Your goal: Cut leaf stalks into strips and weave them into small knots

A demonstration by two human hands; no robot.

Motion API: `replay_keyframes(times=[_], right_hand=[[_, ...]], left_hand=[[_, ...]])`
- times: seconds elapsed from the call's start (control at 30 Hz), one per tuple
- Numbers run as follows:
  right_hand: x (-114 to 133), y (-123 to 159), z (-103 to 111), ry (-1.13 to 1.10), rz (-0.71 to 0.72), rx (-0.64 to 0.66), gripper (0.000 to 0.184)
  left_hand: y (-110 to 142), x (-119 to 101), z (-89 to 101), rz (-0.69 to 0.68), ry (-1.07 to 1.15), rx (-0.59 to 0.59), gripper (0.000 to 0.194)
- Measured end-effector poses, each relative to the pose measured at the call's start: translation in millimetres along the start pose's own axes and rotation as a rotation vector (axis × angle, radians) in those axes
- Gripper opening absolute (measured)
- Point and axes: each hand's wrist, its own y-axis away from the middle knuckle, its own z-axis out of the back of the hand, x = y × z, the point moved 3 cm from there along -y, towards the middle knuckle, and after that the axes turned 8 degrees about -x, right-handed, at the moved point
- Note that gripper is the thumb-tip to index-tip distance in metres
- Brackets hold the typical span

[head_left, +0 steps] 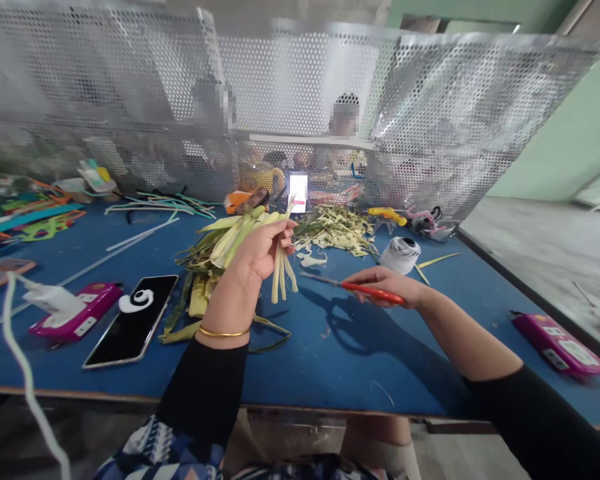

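My left hand (267,248) is closed around a small bundle of pale corn husk strips (283,273), their ends hanging below the fingers. In my right hand (387,287) is a pair of scissors (370,291) with red handles, its blades pointing left toward the strips but apart from them. I cannot tell how far the blades are parted. A pile of larger husks (225,243) lies beside and under my left wrist. Beyond my hands is a heap of short husk scraps (335,228). A spool of white string (401,255) stands past my right hand.
A dark phone (133,320) and a magenta power strip (77,310) with a white charger lie at left. Another magenta box (560,343) is at right. A lit phone (298,190) leans before the perforated metal screen (290,80). People sit behind it. Coloured strips (35,220) are far left.
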Motion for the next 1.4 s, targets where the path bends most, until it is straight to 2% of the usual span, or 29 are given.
replay_keyframes(times=[0.07, 0.13, 0.17, 0.23, 0.3, 0.4, 0.5, 0.57, 0.6, 0.63, 0.73, 0.8, 0.9, 1.03, 1.17, 1.27, 1.33, 1.4], right_hand=[[7, -4, -13, 0.101, 0.005, 0.130, 0.036], [12, -16, -17, 0.099, -0.037, 0.102, 0.032], [14, -24, -15, 0.068, -0.057, 0.007, 0.030], [18, -37, -3, -0.023, -0.019, -0.297, 0.021], [21, -41, 7, -0.068, 0.020, -0.398, 0.018], [23, -29, 16, -0.112, 0.023, -0.361, 0.018], [19, -9, 17, -0.073, -0.037, -0.196, 0.026], [14, -2, 16, 0.028, -0.105, -0.117, 0.033], [13, -2, 17, 0.099, -0.116, -0.137, 0.034], [12, -3, 19, 0.176, -0.101, -0.204, 0.034], [14, -8, 26, 0.351, 0.059, -0.524, 0.034], [15, -7, 24, 0.388, 0.135, -0.612, 0.036], [10, 4, 14, 0.571, 0.198, -0.641, 0.041], [-6, 25, -2, 1.003, 0.128, -0.608, 0.046], [-8, 39, -4, 1.191, 0.076, -0.563, 0.035], [11, 44, -2, 1.105, 0.167, -0.557, 0.024], [28, 42, -7, 0.771, 0.333, -0.522, 0.024], [38, 33, -17, 0.324, 0.399, -0.382, 0.023]], left_hand=[[1, -1, 0.2, -0.005, 0.008, -0.016, 0.022], [1, -1, 0.3, -0.003, 0.006, -0.028, 0.023], [1, 0, 0.2, 0.001, 0.001, -0.027, 0.022], [0, 2, 0.1, 0.006, -0.016, -0.021, 0.020], [-2, 3, 0.2, 0.005, -0.027, -0.021, 0.018], [-2, 4, -0.5, 0.000, -0.032, -0.020, 0.017], [-1, 5, -2.3, 0.000, -0.034, -0.020, 0.021], [0, 7, -3.9, 0.003, -0.037, -0.021, 0.022], [0, 9, -5.0, 0.004, -0.042, -0.019, 0.022], [0, 11, -6.2, 0.006, -0.047, -0.015, 0.021], [0, 18, -9.9, 0.020, -0.069, 0.002, 0.020], [0, 23, -11.7, 0.041, -0.093, 0.009, 0.019], [0, 29, -13.6, 0.080, -0.127, 0.045, 0.017], [5, 39, -19.1, 0.183, -0.152, 0.171, 0.016], [15, 53, -30.6, 0.276, -0.230, 0.321, 0.017], [21, 61, -37.7, 0.267, -0.241, 0.341, 0.016], [24, 66, -40.4, 0.257, -0.229, 0.343, 0.013], [24, 70, -40.8, 0.239, -0.230, 0.328, 0.013]])
